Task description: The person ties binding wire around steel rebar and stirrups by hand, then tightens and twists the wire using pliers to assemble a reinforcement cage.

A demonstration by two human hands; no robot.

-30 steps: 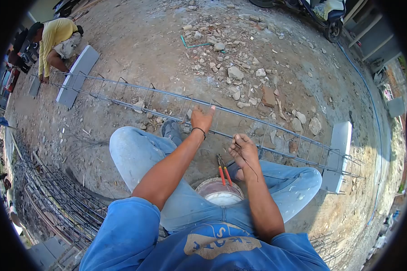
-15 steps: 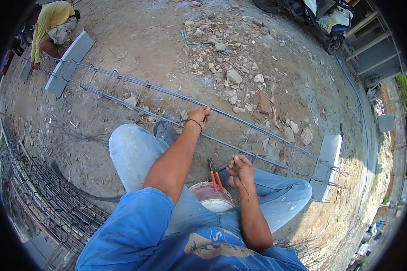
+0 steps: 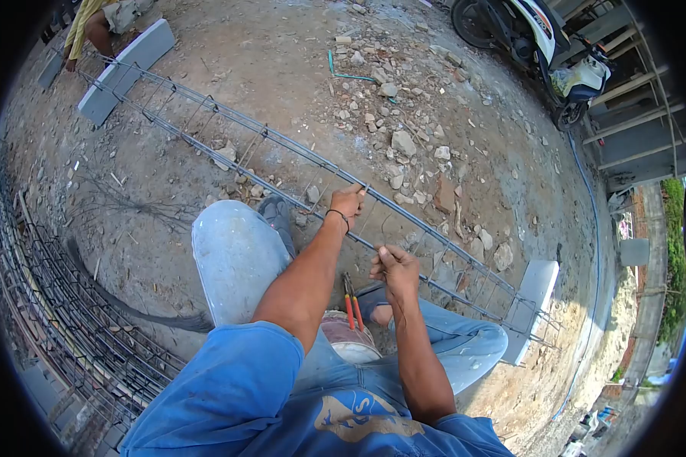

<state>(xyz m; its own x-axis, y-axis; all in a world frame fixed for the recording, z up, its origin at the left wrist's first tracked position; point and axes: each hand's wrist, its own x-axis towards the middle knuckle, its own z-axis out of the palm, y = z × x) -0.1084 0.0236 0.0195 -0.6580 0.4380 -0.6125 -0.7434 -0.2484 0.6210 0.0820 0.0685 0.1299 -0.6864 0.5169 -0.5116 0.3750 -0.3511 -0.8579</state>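
Running slantwise from far left to near right, the metal frame (image 3: 290, 145) is laid beyond the hands. Its far side is gripped by the closed left hand (image 3: 347, 202); beside its near side, thin wire (image 3: 403, 307) is pinched by the right hand (image 3: 396, 271).

The blue shirt (image 3: 229, 381) bears a legible "S"; its other lettering is creased and unclear.
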